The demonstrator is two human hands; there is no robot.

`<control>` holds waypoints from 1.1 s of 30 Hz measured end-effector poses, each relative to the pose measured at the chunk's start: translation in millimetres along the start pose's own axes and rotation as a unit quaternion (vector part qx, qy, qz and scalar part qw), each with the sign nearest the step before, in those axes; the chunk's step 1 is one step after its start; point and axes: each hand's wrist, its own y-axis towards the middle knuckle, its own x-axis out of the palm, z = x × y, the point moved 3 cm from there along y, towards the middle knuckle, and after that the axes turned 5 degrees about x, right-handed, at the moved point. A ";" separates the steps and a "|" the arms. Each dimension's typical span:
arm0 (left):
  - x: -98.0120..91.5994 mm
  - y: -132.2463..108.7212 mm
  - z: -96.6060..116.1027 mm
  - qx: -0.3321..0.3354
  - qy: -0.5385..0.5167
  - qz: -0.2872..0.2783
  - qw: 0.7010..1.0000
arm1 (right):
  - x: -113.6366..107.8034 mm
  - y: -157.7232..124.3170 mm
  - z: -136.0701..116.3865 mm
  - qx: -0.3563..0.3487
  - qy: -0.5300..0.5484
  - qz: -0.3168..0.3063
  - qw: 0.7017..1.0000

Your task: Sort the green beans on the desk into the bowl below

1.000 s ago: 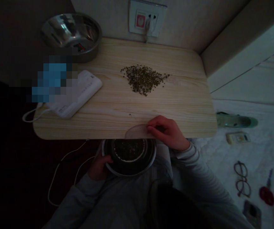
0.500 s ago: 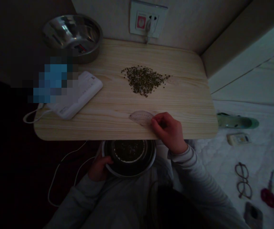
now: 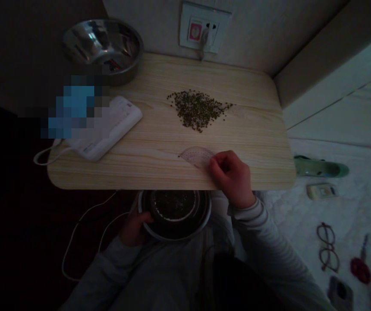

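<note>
My right hand [image 3: 232, 175] pinches one end of a clear plastic protractor [image 3: 194, 154] near the front edge of the wooden table [image 3: 253, 129]. One small dark grain shows by the protractor's left tip. Beyond it, a loose pile of small green beans [image 3: 198, 109] lies spread on the tabletop. Below the table edge, my left hand [image 3: 135, 226] grips the rim of a dark round bowl [image 3: 175, 231] at my lap, thumb over the rim. Its inside looks dark, with a paler ring and specks that I cannot make out.
A steel bowl [image 3: 130, 71] stands at the back left. Before it lies a white power bank [image 3: 117, 129] with a cable, beside a blurred blue patch. On the white bedding at right are a green holder [image 3: 321, 167], glasses [image 3: 328, 247] and red-handled scissors [image 3: 360, 270]. A socket [image 3: 205, 30] is on the wall.
My right hand and the protractor have shifted slightly right, and the protractor's curved edge shows more plainly. My left hand keeps its hold on the bowl. The view has moved a little.
</note>
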 end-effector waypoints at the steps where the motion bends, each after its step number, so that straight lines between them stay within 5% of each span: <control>1: -0.6 0.5 0.1 -0.001 0.015 -0.016 1.000 | 0.4 0.7 -0.3 -0.001 0.000 -0.001 1.000; 33: -4.7 2.4 1.7 0.005 0.033 -0.023 0.999 | 3.3 -2.9 -3.9 -0.060 0.005 -0.109 0.992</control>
